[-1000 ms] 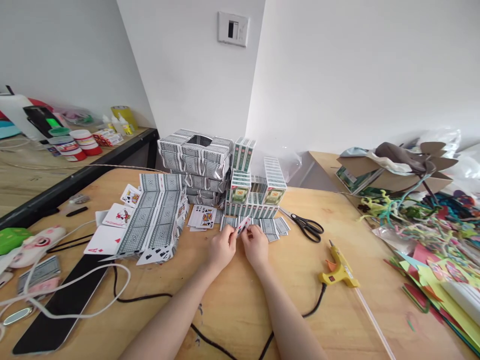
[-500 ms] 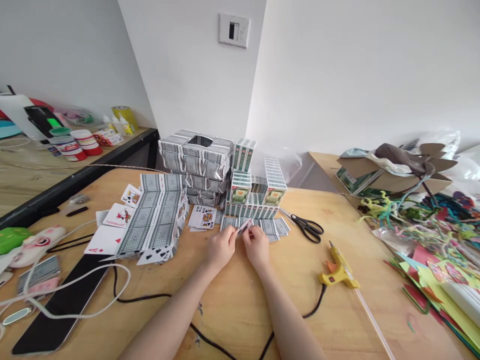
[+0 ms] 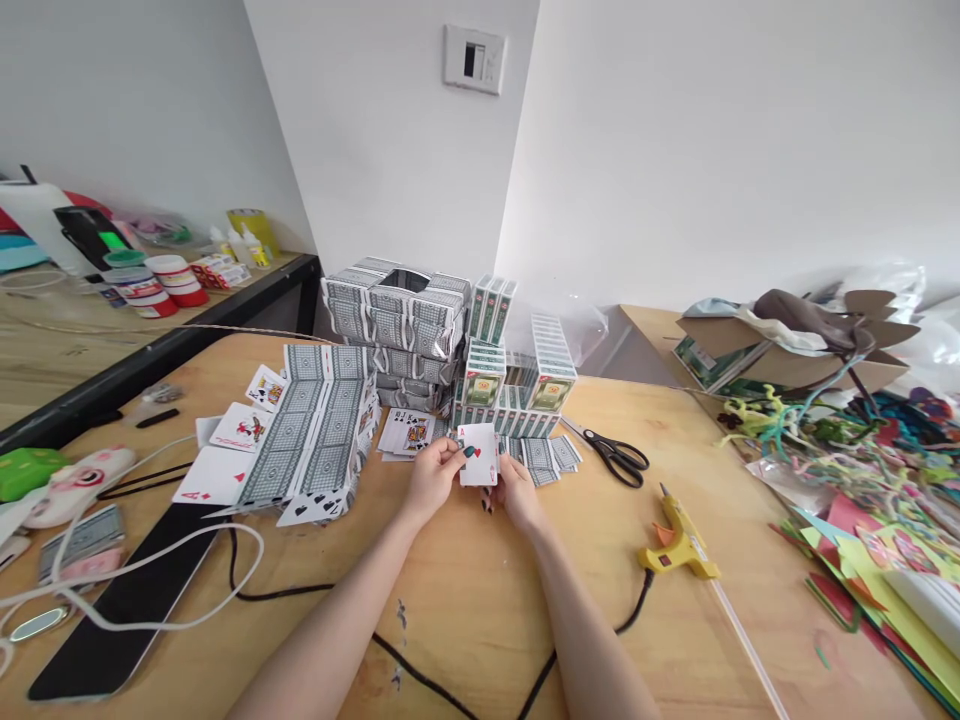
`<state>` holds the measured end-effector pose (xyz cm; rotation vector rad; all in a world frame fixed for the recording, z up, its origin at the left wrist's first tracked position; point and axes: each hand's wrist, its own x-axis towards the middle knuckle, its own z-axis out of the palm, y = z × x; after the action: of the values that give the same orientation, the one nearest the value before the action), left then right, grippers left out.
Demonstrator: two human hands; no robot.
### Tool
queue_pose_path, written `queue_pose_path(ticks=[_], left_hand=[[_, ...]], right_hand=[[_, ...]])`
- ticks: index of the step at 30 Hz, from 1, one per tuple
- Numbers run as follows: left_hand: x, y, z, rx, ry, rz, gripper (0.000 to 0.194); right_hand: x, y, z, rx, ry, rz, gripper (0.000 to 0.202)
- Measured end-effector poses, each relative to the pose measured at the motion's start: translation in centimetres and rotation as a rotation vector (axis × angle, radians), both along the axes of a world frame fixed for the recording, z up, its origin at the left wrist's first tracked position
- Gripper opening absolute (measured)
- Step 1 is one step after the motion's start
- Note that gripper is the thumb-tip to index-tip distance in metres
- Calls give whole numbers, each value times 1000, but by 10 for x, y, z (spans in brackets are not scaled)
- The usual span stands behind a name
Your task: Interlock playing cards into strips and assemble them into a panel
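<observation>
A single playing card (image 3: 478,455), an ace with red pips, is held face up at the centre of the frame, just above the counter (image 3: 465,600). The left hand (image 3: 433,478) grips the card's left edge, thumb on its face. The right hand (image 3: 517,490) supports the card from below and behind, its fingers curled against the underside.

Directly behind the card, face-down cards (image 3: 544,455) lie flat in a row in front of a block of boxed card decks (image 3: 514,385). Left of centre, a panel of joined face-down cards (image 3: 311,430) rests on the counter, with loose face-up cards (image 3: 240,428) beside it. Right of centre lie black scissors (image 3: 611,452) and, lower right, a yellow glue gun (image 3: 679,545) with its black cord (image 3: 585,640) running toward the bottom edge.
</observation>
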<state>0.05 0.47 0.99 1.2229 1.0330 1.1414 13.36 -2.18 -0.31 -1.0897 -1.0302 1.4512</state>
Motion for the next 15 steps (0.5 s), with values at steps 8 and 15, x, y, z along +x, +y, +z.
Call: queue_pose_path(ticks=[8,15], left_hand=[[-4,-1,-1,9,31,22,25],[-6,-2,1,-9,11,0,25]], right_hand=[[-3,-6,10,10,-68,58,40],[-1,-8,14,63,-71,83,34]])
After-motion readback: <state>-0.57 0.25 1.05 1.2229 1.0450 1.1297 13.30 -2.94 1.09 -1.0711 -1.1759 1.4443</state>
